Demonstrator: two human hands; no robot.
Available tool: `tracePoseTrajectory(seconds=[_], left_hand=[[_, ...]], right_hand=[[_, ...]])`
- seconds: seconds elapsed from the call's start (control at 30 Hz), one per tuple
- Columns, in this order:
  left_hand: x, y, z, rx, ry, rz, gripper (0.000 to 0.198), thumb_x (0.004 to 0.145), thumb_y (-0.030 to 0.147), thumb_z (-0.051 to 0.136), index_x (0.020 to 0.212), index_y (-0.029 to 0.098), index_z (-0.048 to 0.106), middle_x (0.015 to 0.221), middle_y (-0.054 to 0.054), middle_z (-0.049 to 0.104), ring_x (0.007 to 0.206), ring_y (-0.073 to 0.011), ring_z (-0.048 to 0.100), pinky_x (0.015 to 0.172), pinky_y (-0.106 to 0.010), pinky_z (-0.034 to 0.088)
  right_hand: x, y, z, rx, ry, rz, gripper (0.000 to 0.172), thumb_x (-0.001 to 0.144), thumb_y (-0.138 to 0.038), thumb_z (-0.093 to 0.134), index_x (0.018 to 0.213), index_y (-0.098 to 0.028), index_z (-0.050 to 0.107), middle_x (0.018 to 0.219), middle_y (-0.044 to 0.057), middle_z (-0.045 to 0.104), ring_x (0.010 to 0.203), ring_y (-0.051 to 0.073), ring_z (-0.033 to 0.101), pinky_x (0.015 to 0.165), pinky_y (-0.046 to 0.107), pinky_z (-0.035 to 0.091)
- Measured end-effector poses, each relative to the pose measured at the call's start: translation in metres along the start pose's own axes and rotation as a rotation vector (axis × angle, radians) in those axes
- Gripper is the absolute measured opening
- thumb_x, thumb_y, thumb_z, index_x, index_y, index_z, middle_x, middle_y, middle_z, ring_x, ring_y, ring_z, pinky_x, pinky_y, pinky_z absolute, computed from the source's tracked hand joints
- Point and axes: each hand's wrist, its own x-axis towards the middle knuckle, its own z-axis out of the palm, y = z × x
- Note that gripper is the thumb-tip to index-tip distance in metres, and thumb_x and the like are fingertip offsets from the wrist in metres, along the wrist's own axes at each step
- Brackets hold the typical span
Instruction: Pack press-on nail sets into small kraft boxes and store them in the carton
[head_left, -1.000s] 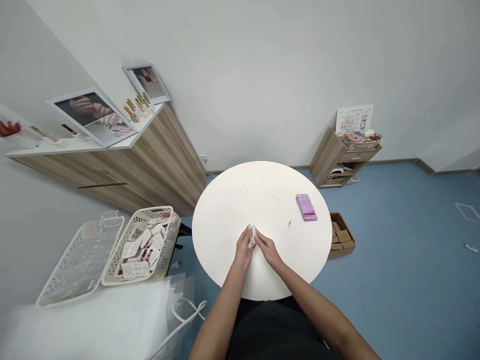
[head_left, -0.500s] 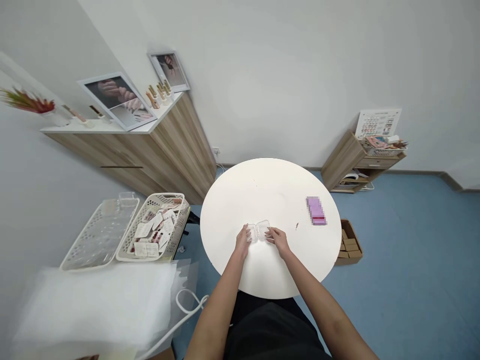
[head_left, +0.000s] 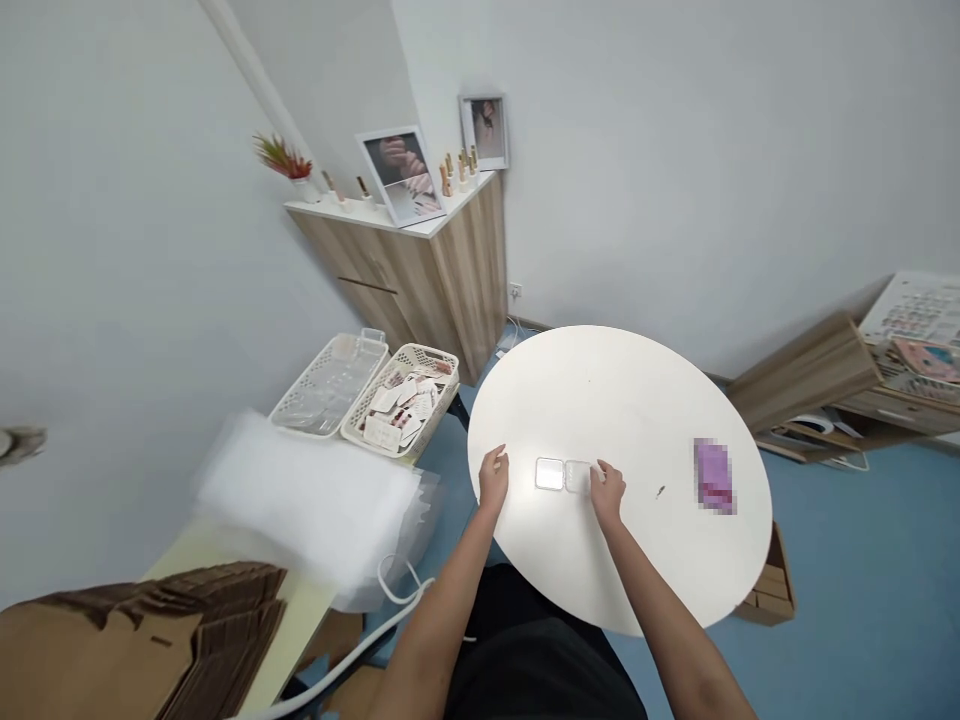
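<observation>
A small clear plastic case [head_left: 550,475] lies unfolded on the white round table [head_left: 615,390], its two square halves side by side. My right hand [head_left: 607,492] is at the case's right half, fingertips closed on its outer edge. Left of the case, apart from it, my left hand [head_left: 493,482] hovers near the table's left edge with loosely bent fingers and nothing visible in them. A tiny dark piece [head_left: 660,492] rests on the table to the right of my right hand.
A blurred-out purple item [head_left: 714,476] lies at the table's right. Left of the table are a basket of cards [head_left: 437,440], a basket of clear plastic cases [head_left: 279,425], white sheets [head_left: 307,500] and stacked brown cardboard [head_left: 210,660]. A cardboard box [head_left: 787,600] stands on the floor.
My left hand has let go of the case and moved left of it. My right hand stays at the right half. The view has turned to the left.
</observation>
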Motion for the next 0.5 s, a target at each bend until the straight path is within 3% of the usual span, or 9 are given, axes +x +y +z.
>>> tracePoseTrajectory(seconds=[0.1,0.2,0.33,0.5], left_hand=[[0.011,0.016,-0.046,0.226,0.182,0.344,0.030,0.091,0.029,0.046,0.114,0.021,0.064,0.121,-0.011,0.059,0.112,-0.0230,0.057,0.096,-0.039,0.048],[0.024,0.024,-0.099,0.443,0.372,0.500,0.031,0.091,0.023,0.044,0.114,0.021,0.064,0.121,-0.012,0.057,0.121,-0.0256,0.050,0.105,-0.045,0.040],[0.033,0.014,-0.164,0.676,0.463,0.480,0.036,0.093,0.024,0.041,0.123,0.018,0.059,0.137,-0.016,0.050,0.132,-0.0292,0.041,0.111,-0.052,0.031],[0.040,-0.012,-0.219,0.876,0.363,0.407,0.046,0.096,0.033,0.037,0.139,0.019,0.045,0.153,-0.015,0.035,0.145,-0.0315,0.023,0.115,-0.062,0.013]], right_hand=[[0.000,-0.035,0.026,-0.056,-0.039,-0.165,0.045,0.084,-0.045,0.046,0.115,-0.017,0.062,0.119,0.017,0.058,0.115,0.032,0.047,0.096,0.046,0.037],[-0.011,-0.081,0.062,-0.056,-0.138,-0.330,0.044,0.087,-0.046,0.046,0.120,-0.019,0.058,0.120,0.014,0.056,0.113,0.030,0.046,0.095,0.045,0.037],[-0.039,-0.145,0.119,-0.046,-0.260,-0.558,0.038,0.090,-0.043,0.044,0.119,-0.021,0.058,0.116,0.011,0.058,0.110,0.028,0.047,0.095,0.044,0.036],[-0.083,-0.210,0.187,-0.124,-0.406,-0.779,0.030,0.092,-0.035,0.045,0.116,-0.023,0.061,0.111,0.010,0.061,0.106,0.027,0.049,0.090,0.040,0.038]])
